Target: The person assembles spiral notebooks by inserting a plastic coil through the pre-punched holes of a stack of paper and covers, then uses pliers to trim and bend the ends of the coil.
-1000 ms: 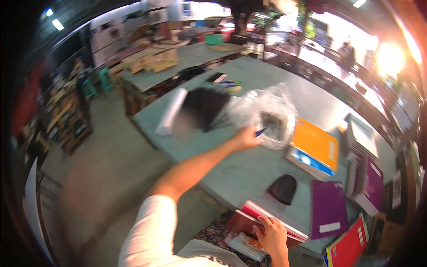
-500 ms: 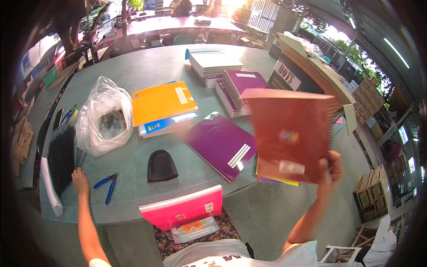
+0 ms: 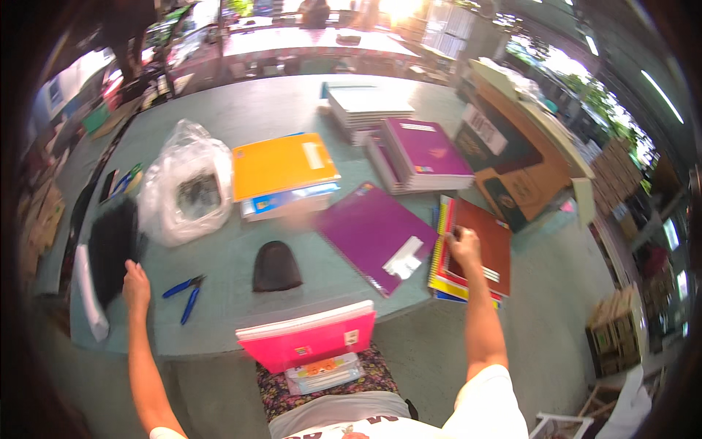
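Red notebook [image 3: 482, 245] lowered onto spiral stack | right hand [image 3: 463, 245] pressing it | left hand [image 3: 135, 276] touching black bundle [image 3: 113, 249]

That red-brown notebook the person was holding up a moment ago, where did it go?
The right hand brought the red-brown notebook down onto the stack of spiral notebooks at the table's edge and rests on it. The left hand stayed by the black bundle.

We count two purple notebooks [image 3: 376, 230], one orange notebook [image 3: 284, 164], one pink notebook [image 3: 307, 338], one clear plastic bag [image 3: 183, 192], and one pair of blue pliers [image 3: 186, 293].
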Tool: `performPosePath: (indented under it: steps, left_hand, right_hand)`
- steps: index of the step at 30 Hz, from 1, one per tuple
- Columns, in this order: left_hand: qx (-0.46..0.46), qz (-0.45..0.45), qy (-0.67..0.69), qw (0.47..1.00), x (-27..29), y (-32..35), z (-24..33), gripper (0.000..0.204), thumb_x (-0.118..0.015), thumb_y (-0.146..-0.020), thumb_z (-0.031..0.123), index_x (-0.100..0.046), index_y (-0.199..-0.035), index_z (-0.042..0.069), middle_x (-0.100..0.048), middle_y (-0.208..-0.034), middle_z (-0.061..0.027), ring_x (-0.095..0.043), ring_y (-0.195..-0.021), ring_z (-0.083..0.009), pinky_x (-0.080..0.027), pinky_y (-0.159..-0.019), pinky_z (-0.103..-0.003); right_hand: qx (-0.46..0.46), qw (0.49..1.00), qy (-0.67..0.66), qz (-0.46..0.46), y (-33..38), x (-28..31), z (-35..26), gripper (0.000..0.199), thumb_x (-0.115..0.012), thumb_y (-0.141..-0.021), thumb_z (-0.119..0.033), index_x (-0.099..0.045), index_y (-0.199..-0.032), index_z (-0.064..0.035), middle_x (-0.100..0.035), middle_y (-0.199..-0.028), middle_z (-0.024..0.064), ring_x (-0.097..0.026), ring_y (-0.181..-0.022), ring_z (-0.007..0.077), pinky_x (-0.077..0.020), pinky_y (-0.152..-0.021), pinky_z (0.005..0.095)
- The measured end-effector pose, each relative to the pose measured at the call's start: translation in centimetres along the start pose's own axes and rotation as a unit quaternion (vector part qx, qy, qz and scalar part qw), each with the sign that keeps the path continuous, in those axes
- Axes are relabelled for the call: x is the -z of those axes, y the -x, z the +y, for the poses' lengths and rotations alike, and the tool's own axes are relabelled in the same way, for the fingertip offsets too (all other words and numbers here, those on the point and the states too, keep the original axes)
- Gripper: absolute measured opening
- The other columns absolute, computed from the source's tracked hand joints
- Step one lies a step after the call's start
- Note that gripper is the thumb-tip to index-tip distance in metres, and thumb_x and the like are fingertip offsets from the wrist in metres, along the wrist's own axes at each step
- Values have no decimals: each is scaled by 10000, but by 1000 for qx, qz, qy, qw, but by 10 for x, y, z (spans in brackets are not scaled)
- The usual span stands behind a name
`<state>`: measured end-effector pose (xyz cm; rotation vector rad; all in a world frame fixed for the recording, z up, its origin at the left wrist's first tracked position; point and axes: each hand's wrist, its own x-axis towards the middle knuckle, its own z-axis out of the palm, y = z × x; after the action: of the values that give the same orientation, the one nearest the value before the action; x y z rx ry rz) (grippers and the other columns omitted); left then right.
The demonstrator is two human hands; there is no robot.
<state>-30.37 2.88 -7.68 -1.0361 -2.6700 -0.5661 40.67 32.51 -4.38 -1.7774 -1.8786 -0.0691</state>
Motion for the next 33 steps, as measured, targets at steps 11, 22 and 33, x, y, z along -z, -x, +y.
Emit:
performPosePath:
  steps: [11, 22, 33]
  left_hand:
    - [61, 155, 469, 867, 244, 93, 58, 162, -653, -856, 94, -569, -992, 65, -559, -776, 21, -503, -677, -72, -410, -613, -227]
    - [-32, -368, 283, 885, 97, 237, 89, 767, -600, -814, 86, -184, -1458, 77, -636, -808, -119, -615, -674, -211, -514, -676, -342]
    - [10, -225, 422, 878, 112, 233, 142, 164, -672, -829, 108, -630, -944, -1, -669, -811, -83, -606, -691, -93, -489, -588, -255]
  right_hand:
    - [469, 797, -243, -292, 176, 9, -310, 371, -623, -819, -273, -584, -1075, -8, -608, -1055, 157, -562, -1020, 317, -450, -865, 410]
    - [467, 752, -224, -407, 213, 7, -349, 156, -570, -827, -163, -563, -898, -24, -626, -841, 147, -610, -833, 336, -483, -708, 427]
    - [435, 818, -144, -347, 218, 9, -349, 306, -635, -779, -372, -595, -756, -70, -653, -743, 70, -627, -739, 261, -494, -650, 379]
